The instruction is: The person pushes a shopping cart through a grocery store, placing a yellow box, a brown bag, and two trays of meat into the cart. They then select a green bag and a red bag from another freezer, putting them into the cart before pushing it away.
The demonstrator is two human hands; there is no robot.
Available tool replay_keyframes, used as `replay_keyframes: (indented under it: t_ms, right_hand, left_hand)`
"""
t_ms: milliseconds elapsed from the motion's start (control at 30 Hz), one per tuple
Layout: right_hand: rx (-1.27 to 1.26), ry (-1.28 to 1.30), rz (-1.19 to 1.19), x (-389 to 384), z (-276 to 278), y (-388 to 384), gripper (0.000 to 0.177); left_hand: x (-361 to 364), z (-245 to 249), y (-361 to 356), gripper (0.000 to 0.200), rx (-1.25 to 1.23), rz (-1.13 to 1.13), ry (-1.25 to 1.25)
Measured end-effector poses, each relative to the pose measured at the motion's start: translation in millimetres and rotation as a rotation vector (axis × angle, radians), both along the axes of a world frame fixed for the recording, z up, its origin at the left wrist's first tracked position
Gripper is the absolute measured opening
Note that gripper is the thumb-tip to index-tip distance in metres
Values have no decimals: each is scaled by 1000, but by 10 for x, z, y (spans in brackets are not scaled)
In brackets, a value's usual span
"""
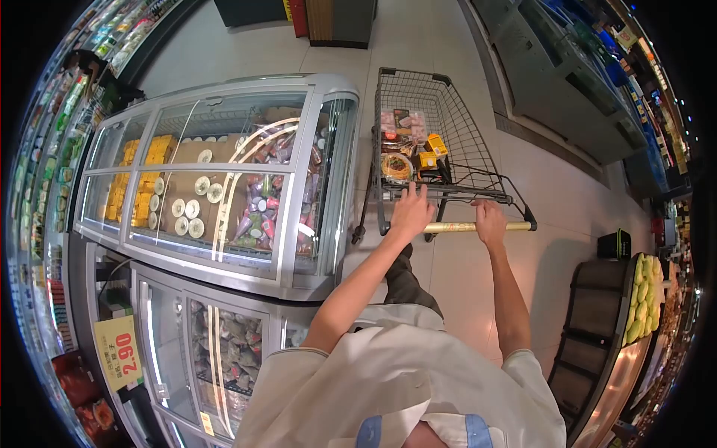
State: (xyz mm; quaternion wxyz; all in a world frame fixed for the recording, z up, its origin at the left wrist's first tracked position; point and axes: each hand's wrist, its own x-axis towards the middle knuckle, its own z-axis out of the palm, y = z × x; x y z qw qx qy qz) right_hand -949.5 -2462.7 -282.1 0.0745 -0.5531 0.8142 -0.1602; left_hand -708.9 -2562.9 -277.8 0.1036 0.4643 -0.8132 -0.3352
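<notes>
A wire shopping cart (467,142) stands ahead of me, with a yellowish handle bar (452,227) across its near end. My left hand (411,214) rests over the left part of the bar, its fingers reaching forward across it. Further right, my right hand (490,222) is wrapped round the same bar. In the cart's near left part lie a clear pack of pinkish food (403,123), a round tub with orange contents (396,167) and small yellow boxes (427,160). Dark items beside them are hard to make out.
Glass-topped freezers (299,172) run along my left, holding yellow packs, round tubs and cones. A price sign (118,351) hangs by the nearer freezer. At right are a grey counter (556,82) and a produce stand (597,343). A dark-based display (340,22) stands beyond the cart.
</notes>
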Motion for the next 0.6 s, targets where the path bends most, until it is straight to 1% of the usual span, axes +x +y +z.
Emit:
replay_keyframes:
  t_ms: [67,133,267,367,433,467,600]
  right_hand:
    - [-8,0,18,-181,72,-215,39]
    - [31,0,47,-456,25,-467,41]
    - [185,14,75,-890,81,-961,43]
    - [223,69,147,-1300,-87,-1487,44]
    - [171,48,191,-1501,-111,-1845,44]
    - [167,42,189,-1490,-135,-1682,44]
    - [120,61,249,-1809,-179,-2452,45]
  left_hand:
    - [-199,-61,-162,59,1,4,5]
    - [-411,-98,-360,59,-14,28,19]
    - [-803,-152,-670,61,-14,80,9]
    - [-1127,-175,-1078,62,-37,116,-8]
    - [-1257,-203,-1295,62,-51,139,-1]
    - [-1248,-258,-1181,63,-42,130,23]
    - [-1542,-342,-1825,62,-110,172,31]
